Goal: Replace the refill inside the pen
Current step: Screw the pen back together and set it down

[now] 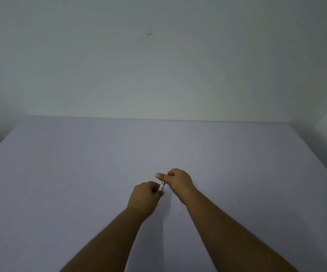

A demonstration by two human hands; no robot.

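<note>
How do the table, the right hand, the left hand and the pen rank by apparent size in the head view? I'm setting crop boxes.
1. Table, by far the largest.
2. Right hand and left hand: they look alike, so no ranking between them.
3. Pen, only a short piece visible between the hands.

Two hands, the left hand (146, 193) and the right hand (179, 180), one pen (162, 186) between them, one table (60, 173), one wall (158, 55).
</note>
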